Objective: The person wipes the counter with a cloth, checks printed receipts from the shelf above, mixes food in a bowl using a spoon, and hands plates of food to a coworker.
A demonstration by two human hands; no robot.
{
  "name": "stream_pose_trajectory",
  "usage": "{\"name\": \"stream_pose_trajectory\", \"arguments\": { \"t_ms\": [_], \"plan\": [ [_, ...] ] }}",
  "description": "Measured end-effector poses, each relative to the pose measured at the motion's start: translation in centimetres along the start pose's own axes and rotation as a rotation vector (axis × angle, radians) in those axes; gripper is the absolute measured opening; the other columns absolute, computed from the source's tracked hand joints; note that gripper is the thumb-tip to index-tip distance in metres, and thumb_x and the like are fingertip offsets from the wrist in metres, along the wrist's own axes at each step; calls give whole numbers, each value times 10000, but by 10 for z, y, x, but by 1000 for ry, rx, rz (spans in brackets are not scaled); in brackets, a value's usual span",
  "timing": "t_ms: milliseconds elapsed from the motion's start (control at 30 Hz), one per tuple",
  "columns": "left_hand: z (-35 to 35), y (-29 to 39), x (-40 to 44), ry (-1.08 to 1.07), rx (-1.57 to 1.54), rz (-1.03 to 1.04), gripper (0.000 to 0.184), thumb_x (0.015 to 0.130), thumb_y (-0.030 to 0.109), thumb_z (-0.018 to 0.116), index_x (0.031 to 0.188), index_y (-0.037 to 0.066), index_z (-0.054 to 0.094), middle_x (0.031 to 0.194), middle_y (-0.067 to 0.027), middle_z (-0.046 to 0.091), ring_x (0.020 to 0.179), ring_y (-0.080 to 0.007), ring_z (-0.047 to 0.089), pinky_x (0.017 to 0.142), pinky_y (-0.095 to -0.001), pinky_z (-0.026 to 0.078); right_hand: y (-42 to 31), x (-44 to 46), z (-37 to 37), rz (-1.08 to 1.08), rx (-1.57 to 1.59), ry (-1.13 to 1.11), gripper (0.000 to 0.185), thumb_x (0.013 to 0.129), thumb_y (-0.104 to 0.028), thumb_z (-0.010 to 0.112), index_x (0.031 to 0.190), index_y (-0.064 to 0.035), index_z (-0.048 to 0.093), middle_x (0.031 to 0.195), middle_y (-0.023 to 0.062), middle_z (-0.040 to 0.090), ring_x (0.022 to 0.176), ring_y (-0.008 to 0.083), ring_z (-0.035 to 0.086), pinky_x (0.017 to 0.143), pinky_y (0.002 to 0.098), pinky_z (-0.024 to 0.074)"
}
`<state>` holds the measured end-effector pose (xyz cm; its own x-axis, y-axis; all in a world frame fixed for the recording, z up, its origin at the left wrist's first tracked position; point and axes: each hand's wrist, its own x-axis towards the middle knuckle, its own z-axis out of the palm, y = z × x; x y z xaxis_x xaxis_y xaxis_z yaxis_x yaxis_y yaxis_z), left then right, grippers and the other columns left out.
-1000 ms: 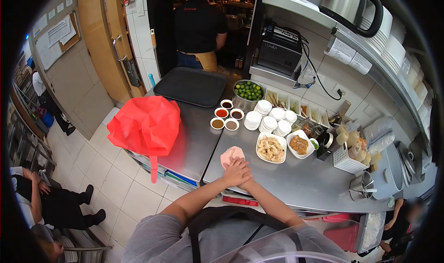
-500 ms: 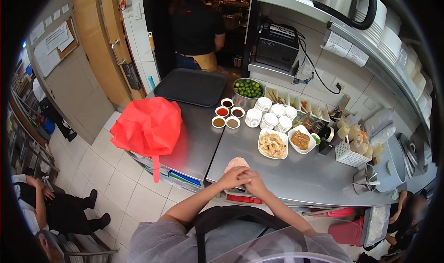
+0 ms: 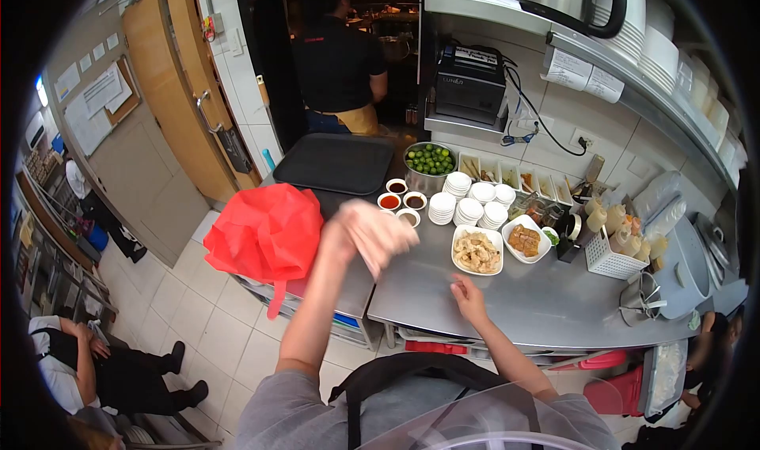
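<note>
From the right hand (image 3: 469, 296), open steel countertop (image 3: 546, 303) runs toward 3 o'clock, ending at the metal canister (image 3: 633, 313); the square white bowl (image 3: 480, 273) (filled) obstructs 12 o'clock.

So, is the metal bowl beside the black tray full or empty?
The metal bowl looks full: green fruits cover its opening up near the rim.

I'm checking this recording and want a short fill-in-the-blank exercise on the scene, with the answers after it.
1. The blurred hand nearer the red bag is the person's own ____ hand.
2. The right hand is nearest to a square dish whose colour is ____.
3. The flat tray beyond the bag is coloured ____.
4. The small round fruits heaped in the metal pot are mostly ____ in colour.

Missing words: left; white; black; green.
</note>
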<state>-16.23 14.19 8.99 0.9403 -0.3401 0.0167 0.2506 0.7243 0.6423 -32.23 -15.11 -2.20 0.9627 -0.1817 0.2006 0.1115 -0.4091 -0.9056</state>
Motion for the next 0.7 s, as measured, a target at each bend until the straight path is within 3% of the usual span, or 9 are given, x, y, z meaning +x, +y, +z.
{"name": "stream_pose_trajectory", "arguments": {
  "t_ms": [133,267,367,400,433,567,633,667,700],
  "plan": [
    [73,140,-15,111,213,808,385,853,258,574,1139,14,489,1035,-76,574,909,-185,575,779,-309,488,13,-17,-10,-30,-167,-41,332,834,-150,594,1153,-75,541,915,110,596,783,218,594,715,318,479],
    [107,227,-42,347,231,1599,121,818,41,517,936,15,506,812,-51,506,688,-130,516,568,-274,463,24,-27,-11,-348,-487,-53,311,792,-143,605,1098,-95,572,1004,112,547,921,281,534,813,381,435],
    [128,267,-97,418,267,2145,43,807,7,505,780,32,483,771,-41,469,615,-133,454,531,-259,454,18,-27,-10,-287,-534,-129,274,782,-165,602,1049,-107,590,1031,98,527,998,294,487,854,407,396],
    [143,265,-118,369,178,2298,56,807,17,509,751,12,510,758,-45,461,605,-145,416,531,-265,446,17,-27,-11,-291,-530,-132,268,787,-165,598,1048,-107,589,1034,98,529,997,287,489,847,403,396],
    [134,272,-137,442,170,2450,58,832,41,491,875,39,531,798,-36,485,659,-174,461,591,-357,463,17,-27,-12,-298,-525,-133,262,792,-166,593,1047,-108,588,1037,97,530,996,280,492,839,399,397],
    [179,232,-156,372,122,2907,184,852,78,475,1025,133,510,979,5,516,948,-201,500,804,-521,430,20,-24,-14,-305,-491,-134,256,789,-171,596,1040,-115,587,1040,97,530,995,278,493,828,397,399],
    [220,207,-114,541,-256,2701,321,868,113,461,1161,241,431,1269,105,371,1251,-185,299,983,-634,212,27,-22,-15,-311,-476,-142,262,782,-176,605,1038,-122,588,1038,98,530,988,283,498,826,399,401],
    [229,209,-91,461,-197,2669,355,876,152,473,1206,252,389,1389,175,137,1325,-139,128,1016,-657,43,29,-22,-15,-312,-475,-148,264,778,-179,610,1036,-126,588,1038,98,529,984,285,501,825,399,402],
    [206,225,-60,357,13,2638,355,888,182,479,1223,250,381,1394,166,119,1317,-117,119,1012,-645,134,30,-22,-16,-322,-457,-137,264,774,-176,614,1033,-130,590,1033,98,532,975,287,507,820,401,406]
  ]
}}
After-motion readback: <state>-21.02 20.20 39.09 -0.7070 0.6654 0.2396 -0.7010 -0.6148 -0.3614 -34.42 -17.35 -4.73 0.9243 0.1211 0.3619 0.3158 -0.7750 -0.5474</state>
